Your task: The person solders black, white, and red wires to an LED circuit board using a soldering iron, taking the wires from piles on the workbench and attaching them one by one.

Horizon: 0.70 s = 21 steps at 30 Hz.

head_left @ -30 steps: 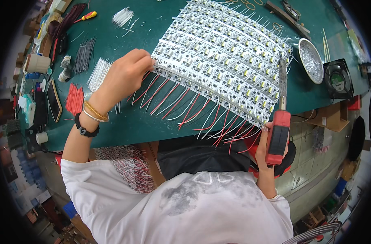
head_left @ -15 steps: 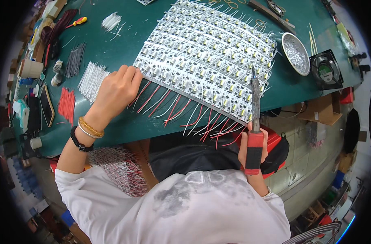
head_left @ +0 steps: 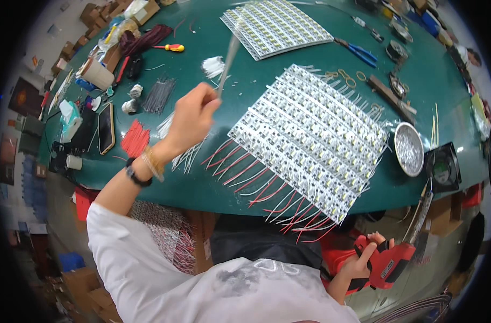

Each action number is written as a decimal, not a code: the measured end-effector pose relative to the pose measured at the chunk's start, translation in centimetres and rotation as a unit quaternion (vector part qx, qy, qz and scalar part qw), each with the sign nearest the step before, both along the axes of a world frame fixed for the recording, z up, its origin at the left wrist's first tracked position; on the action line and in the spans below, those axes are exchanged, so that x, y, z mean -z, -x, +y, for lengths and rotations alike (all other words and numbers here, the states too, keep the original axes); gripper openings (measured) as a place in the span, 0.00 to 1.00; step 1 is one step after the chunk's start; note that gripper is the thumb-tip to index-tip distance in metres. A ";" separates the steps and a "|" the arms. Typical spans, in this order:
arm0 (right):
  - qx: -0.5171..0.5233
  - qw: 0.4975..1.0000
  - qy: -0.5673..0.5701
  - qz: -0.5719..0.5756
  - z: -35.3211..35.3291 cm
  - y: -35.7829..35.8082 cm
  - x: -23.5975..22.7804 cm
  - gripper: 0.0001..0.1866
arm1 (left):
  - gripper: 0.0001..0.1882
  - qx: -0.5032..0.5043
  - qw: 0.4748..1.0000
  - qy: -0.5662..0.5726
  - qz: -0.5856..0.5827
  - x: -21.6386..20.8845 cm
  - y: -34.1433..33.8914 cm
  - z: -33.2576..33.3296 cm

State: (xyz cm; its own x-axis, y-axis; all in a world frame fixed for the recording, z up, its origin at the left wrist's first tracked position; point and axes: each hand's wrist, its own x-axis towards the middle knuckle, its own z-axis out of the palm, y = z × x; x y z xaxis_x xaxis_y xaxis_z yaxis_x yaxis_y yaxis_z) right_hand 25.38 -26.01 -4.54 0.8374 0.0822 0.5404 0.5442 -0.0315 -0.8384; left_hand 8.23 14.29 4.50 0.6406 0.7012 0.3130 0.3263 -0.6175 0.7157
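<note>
My left hand is closed on the end of a thin grey strip, which points away from me and is blurred by motion. It is held above the table, left of a panel of white circuit boards with red and white wires fringing its near edge. Low at the right, past the table edge, my right hand grips a red and black soldering gun. The gun's long metal barrel points up and away, clear of the panel.
Behind lies a stack of similar boards, beside blue-handled pliers. A metal bowl and a black fan stand at the right. Red wires, black wires, a phone and a screwdriver lie at the left.
My left hand has left the panel's near left corner and lifted the grey strip off its near edge. My right hand has swung the soldering gun right, away from the panel. The view has shifted.
</note>
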 end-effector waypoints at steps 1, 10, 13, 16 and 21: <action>0.019 1.000 0.012 -0.011 0.4 -0.2 -0.3 0.23 | 0.06 -0.011 0.992 0.124 -0.021 0.3 -1.9 0.8; -0.081 0.992 -0.063 0.079 2.1 -0.3 -1.1 0.26 | 0.15 -0.095 0.863 0.488 -0.083 1.9 -9.5 7.4; -0.038 0.996 -0.056 0.063 2.4 -0.8 -1.9 0.20 | 0.20 -0.012 0.923 0.384 0.013 -1.0 -7.0 6.9; -0.154 0.988 -0.001 -0.021 0.0 -3.6 -0.5 0.14 | 0.13 -0.155 0.965 -0.079 0.196 -2.5 -2.1 9.9; 0.039 0.971 0.228 -0.066 -2.5 -8.3 0.6 0.08 | 0.11 -0.320 0.861 -0.158 0.361 -0.1 8.7 15.4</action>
